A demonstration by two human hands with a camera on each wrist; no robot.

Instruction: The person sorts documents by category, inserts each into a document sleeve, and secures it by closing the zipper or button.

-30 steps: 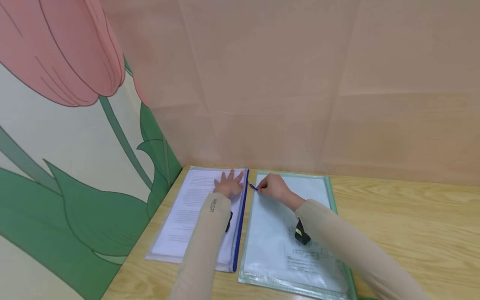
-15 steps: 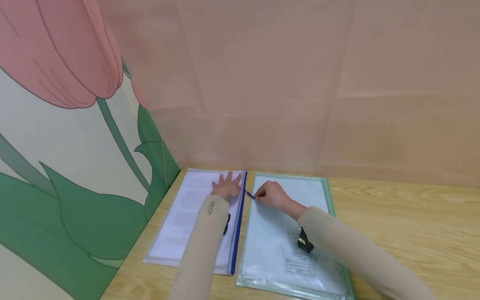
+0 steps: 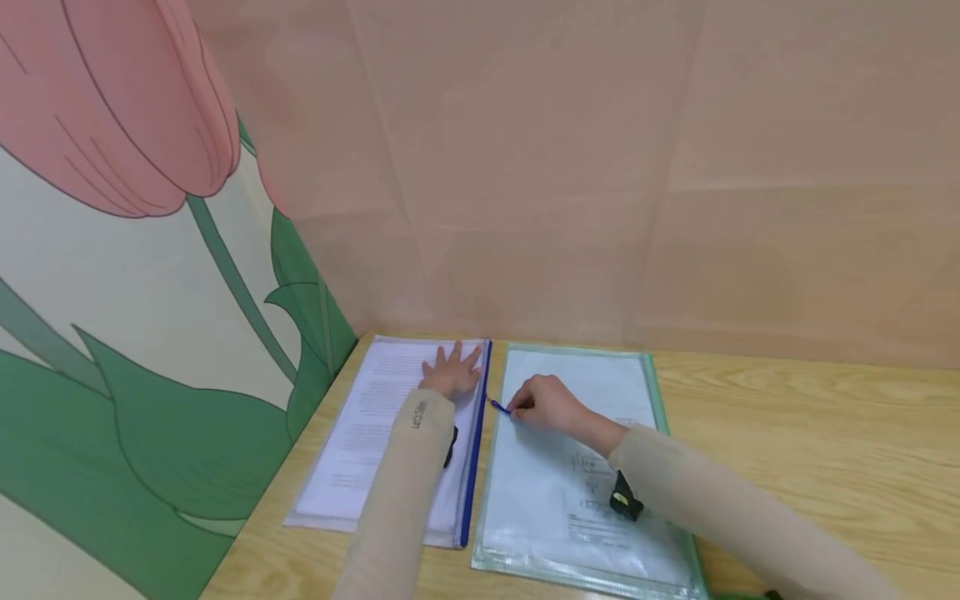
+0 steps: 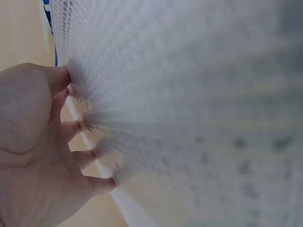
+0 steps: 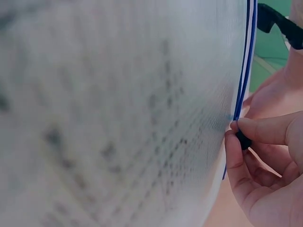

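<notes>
A clear zip document pouch with printed sheets inside lies on the table, its blue zip along the right edge. My left hand rests on its upper part with fingers spread; in the left wrist view the fingertips of this hand touch the mesh-textured plastic. Between thumb and forefinger, my right hand pinches the blue zip pull, which stretches out rightward from the zip. In the right wrist view the dark end of the pull shows between those fingers.
Just right of it lies a second clear pouch with green edges and papers inside, under my right hand and forearm. The wooden table extends rightward. A wall with a painted tulip stands left, a brownish covering behind.
My right hand has moved down along the blue zip toward me, drawing the zip pull with it. The left hand stays pressed on the pouch. The head view has shifted slightly.
</notes>
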